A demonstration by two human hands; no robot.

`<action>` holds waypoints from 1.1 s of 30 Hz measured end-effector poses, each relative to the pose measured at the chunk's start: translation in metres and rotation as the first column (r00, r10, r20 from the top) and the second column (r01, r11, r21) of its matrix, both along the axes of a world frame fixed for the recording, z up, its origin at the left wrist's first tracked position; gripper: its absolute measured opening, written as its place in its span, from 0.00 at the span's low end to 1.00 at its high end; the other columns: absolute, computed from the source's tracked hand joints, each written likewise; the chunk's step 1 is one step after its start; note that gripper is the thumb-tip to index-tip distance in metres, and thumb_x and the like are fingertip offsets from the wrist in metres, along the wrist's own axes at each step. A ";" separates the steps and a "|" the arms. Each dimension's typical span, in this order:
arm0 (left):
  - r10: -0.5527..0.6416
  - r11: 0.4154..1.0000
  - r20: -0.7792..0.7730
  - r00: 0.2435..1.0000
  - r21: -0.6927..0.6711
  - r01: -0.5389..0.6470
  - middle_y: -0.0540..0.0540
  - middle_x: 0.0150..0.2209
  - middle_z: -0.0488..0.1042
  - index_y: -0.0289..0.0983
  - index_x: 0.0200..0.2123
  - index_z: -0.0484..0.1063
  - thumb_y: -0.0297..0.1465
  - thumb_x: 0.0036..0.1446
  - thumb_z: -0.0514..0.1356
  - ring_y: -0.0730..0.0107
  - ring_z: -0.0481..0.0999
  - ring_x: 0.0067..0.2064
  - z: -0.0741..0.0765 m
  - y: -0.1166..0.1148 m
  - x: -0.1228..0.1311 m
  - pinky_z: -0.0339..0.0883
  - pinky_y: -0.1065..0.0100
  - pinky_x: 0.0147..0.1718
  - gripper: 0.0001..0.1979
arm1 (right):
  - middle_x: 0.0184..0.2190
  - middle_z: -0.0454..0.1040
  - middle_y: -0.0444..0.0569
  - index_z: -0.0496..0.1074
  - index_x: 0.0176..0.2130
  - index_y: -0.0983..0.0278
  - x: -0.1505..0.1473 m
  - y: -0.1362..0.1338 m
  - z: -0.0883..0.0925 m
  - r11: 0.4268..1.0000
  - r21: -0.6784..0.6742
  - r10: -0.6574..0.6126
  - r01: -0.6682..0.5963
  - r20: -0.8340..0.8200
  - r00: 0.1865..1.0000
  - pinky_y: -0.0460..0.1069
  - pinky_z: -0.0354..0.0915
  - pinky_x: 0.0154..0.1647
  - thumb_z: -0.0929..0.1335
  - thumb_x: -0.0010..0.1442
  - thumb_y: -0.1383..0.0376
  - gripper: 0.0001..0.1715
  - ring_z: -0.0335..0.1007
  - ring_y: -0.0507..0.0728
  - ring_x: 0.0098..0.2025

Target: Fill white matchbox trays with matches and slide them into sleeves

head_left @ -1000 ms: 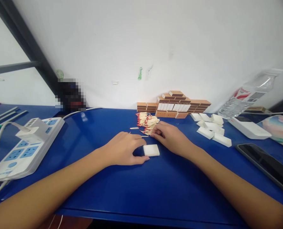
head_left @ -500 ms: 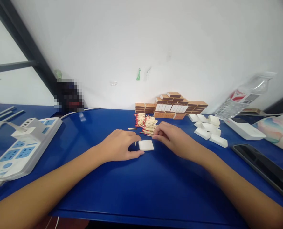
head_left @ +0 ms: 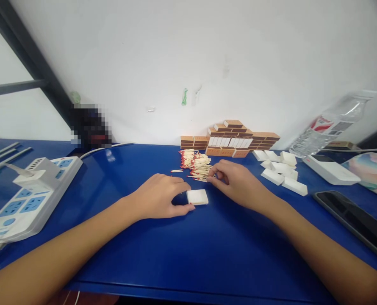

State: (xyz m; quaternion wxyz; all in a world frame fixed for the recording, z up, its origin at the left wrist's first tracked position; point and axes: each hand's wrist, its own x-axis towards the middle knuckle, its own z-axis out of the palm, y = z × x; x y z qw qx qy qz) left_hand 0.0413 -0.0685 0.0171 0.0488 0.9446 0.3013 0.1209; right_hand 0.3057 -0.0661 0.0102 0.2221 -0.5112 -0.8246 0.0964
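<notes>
My left hand [head_left: 161, 196] lies on the blue table [head_left: 191, 250], thumb and fingers pinching the left side of a small white matchbox tray [head_left: 197, 197]. My right hand [head_left: 236, 182] rests just right of it, its fingertips pinched together at the near edge of a pile of red-tipped matches [head_left: 197, 164]. Whether a match is between those fingertips I cannot make out. One stray match [head_left: 176, 171] lies left of the pile.
Stacked brown matchboxes [head_left: 231, 138] line the wall. Several white trays [head_left: 280, 171] lie right of them. A power strip [head_left: 29, 195] sits at left; a plastic bottle [head_left: 330, 125], a white device [head_left: 330, 169] and a dark phone [head_left: 355, 222] at right.
My right hand has shifted slightly up toward the match pile, and my left hand has kept hold of the white tray, which has barely moved.
</notes>
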 end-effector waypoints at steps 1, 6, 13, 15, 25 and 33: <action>-0.003 1.000 0.003 1.000 -0.004 0.003 0.51 0.37 0.80 0.40 0.48 0.79 0.46 0.64 0.62 0.67 0.79 0.36 0.000 -0.001 0.000 0.62 0.66 0.33 0.18 | 0.34 0.71 0.46 0.72 0.36 0.62 0.000 0.002 -0.003 1.000 -0.013 -0.010 0.010 0.013 1.000 0.49 0.58 0.33 0.69 0.67 0.63 0.06 0.66 0.54 0.32; -0.005 1.000 -0.004 1.000 0.000 0.005 0.50 0.38 0.81 0.40 0.48 0.79 0.46 0.63 0.62 0.66 0.80 0.36 0.001 -0.002 0.002 0.62 0.66 0.32 0.18 | 0.33 0.72 0.46 0.69 0.34 0.62 -0.005 0.004 -0.011 0.994 -0.111 -0.014 0.020 0.051 0.999 0.49 0.58 0.32 0.67 0.69 0.63 0.09 0.65 0.54 0.31; 0.017 1.000 -0.018 1.000 -0.011 -0.017 0.50 0.37 0.81 0.40 0.47 0.79 0.46 0.64 0.62 0.66 0.79 0.35 0.000 0.003 -0.002 0.61 0.66 0.32 0.18 | 0.37 0.73 0.49 0.69 0.37 0.61 0.003 0.002 -0.002 0.991 -0.122 -0.041 0.048 0.061 0.997 0.50 0.59 0.36 0.65 0.71 0.63 0.08 0.67 0.56 0.35; 0.025 0.999 -0.013 1.000 -0.022 -0.026 0.50 0.37 0.81 0.39 0.47 0.79 0.46 0.64 0.62 0.67 0.79 0.35 0.001 0.004 -0.003 0.62 0.66 0.32 0.18 | 0.36 0.73 0.48 0.69 0.37 0.61 0.002 -0.002 0.004 0.994 -0.104 -0.021 0.021 -0.005 1.000 0.50 0.59 0.35 0.64 0.72 0.62 0.10 0.67 0.56 0.34; 0.014 1.000 -0.021 1.000 -0.024 -0.015 0.50 0.35 0.80 0.38 0.42 0.78 0.46 0.64 0.62 0.67 0.78 0.35 0.003 0.001 -0.001 0.60 0.66 0.30 0.17 | 0.35 0.73 0.46 0.72 0.38 0.60 -0.017 -0.023 0.011 0.971 -0.162 0.168 -0.176 -0.066 0.984 0.49 0.61 0.37 0.66 0.70 0.65 0.06 0.67 0.54 0.36; 0.003 0.999 -0.004 1.000 -0.039 -0.003 0.49 0.37 0.81 0.40 0.47 0.79 0.45 0.64 0.62 0.66 0.80 0.36 0.002 0.000 -0.001 0.62 0.66 0.32 0.17 | 0.36 0.73 0.47 0.70 0.35 0.61 0.010 -0.006 0.002 0.956 -0.250 0.160 -0.152 0.013 0.987 0.50 0.62 0.34 0.65 0.71 0.60 0.12 0.67 0.55 0.34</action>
